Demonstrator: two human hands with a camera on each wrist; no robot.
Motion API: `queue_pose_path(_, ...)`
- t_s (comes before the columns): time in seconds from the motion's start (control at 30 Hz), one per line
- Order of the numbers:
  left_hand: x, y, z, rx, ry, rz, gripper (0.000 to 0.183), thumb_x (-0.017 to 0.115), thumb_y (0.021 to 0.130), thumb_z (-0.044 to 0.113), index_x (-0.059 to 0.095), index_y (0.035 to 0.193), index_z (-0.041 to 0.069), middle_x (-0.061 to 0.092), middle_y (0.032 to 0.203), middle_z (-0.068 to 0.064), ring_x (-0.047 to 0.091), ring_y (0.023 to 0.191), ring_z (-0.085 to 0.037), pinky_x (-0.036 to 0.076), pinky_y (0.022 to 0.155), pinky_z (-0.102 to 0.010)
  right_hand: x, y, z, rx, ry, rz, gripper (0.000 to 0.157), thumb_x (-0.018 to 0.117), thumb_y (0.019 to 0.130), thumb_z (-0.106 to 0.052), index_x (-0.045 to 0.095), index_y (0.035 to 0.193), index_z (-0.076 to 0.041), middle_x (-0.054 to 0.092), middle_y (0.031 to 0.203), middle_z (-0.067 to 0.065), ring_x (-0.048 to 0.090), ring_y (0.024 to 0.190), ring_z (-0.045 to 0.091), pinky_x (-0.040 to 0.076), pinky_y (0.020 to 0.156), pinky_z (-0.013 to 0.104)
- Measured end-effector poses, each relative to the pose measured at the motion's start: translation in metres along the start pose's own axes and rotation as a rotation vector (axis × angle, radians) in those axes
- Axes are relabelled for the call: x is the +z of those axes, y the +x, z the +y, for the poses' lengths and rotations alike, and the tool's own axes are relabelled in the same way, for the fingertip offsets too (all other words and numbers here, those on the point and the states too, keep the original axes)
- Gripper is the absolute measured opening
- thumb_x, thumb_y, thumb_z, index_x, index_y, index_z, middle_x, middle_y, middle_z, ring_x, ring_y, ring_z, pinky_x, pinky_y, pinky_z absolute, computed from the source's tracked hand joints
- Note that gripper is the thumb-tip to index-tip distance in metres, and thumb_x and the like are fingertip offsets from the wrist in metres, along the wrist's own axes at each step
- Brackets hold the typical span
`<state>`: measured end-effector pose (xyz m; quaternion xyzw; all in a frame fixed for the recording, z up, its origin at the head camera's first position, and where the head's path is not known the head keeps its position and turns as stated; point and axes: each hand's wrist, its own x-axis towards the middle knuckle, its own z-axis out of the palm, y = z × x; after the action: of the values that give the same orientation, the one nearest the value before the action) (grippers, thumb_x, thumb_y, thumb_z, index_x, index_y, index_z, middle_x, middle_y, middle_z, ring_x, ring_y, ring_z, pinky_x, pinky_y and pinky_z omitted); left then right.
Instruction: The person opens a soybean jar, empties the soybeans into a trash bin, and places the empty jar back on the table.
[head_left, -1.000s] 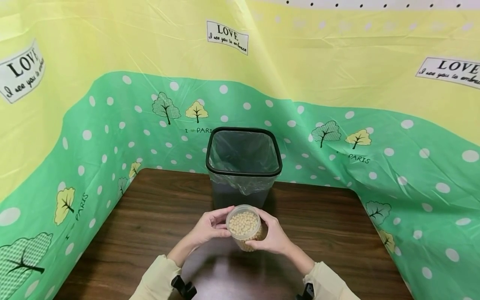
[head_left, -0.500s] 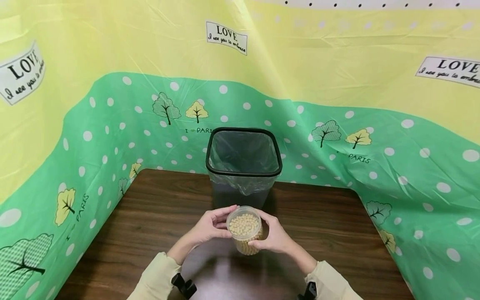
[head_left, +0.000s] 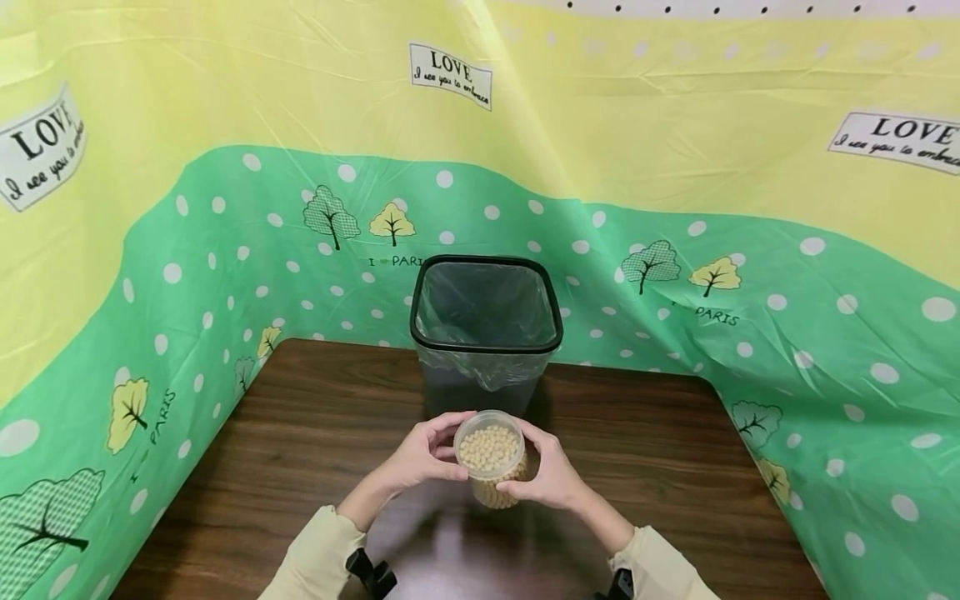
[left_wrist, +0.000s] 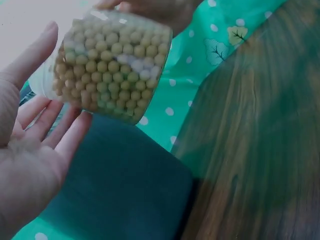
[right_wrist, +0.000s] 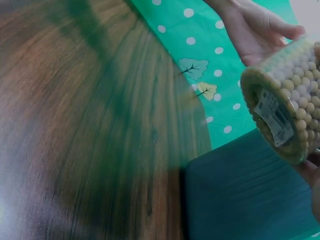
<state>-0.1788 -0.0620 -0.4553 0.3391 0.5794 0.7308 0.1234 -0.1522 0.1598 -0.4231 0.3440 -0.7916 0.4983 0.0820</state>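
Note:
A clear plastic jar (head_left: 490, 457) of small round beige balls is held upright above the table, in front of the bin. My right hand (head_left: 551, 475) grips it from the right, thumb at the front and fingers behind. From the left, my left hand (head_left: 422, 457) holds it near the rim between thumb and fingers. In the left wrist view the left fingertips (left_wrist: 75, 132) touch the jar's side. A printed white label (right_wrist: 274, 117) shows on its base. Whether a transparent lid covers the top, I cannot tell.
A dark bin (head_left: 483, 392) with a black rim and clear plastic liner stands just beyond the jar, at the table's back. Green and yellow printed cloth (head_left: 660, 167) hangs around the back and sides of the dark wooden table (head_left: 315, 417).
The jar has barely moved; slightly more of its front side shows than one second ago. Both hands have kept their hold, and the bin stands where it was.

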Motion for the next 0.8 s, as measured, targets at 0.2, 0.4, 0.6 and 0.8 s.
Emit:
queue_pose_path(0.2,0.010,-0.003,0.001,-0.042,0.032,0.140,0.074,0.079,0.069,0.011,0.041,0.130,-0.008,0.044,0.127,-0.030,0.056,0.104,-0.013,0.051,0.081,-0.033,0.002,0.002,-0.004,-0.048,-0.087,0.057,0.077,0.082,0.056,-0.006,0.046,0.122,0.011,0.056,0.113,0.023,0.056,0.099,0.030,0.045,0.085,0.023)
queue_pose_path(0.4,0.009,-0.005,0.003,-0.021,0.007,0.137,0.070,0.077,0.071,0.008,0.041,0.128,-0.011,0.042,0.127,-0.032,0.055,0.107,-0.013,0.050,0.081,-0.031,0.000,0.002,-0.005,-0.047,-0.074,0.065,0.077,0.082,0.056,-0.006,0.047,0.122,0.011,0.057,0.112,0.023,0.056,0.098,0.027,0.045,0.085,0.023)
queue_pose_path(0.6,0.005,-0.004,0.003,-0.035,-0.055,0.047,0.075,0.077,0.071,0.012,0.037,0.129,-0.014,0.040,0.127,-0.036,0.058,0.103,-0.015,0.051,0.079,-0.030,-0.003,0.001,-0.008,-0.028,-0.011,-0.007,0.075,0.080,0.057,-0.004,0.046,0.122,0.010,0.057,0.111,0.022,0.056,0.099,0.023,0.044,0.086,0.024)
queue_pose_path(0.8,0.014,-0.004,0.006,-0.001,0.070,0.170,0.073,0.079,0.070,0.015,0.042,0.127,-0.011,0.045,0.125,-0.032,0.057,0.105,-0.010,0.049,0.083,-0.031,0.001,0.000,-0.014,-0.020,-0.125,0.126,0.079,0.083,0.054,-0.006,0.046,0.122,0.011,0.056,0.114,0.024,0.056,0.099,0.032,0.045,0.085,0.022)
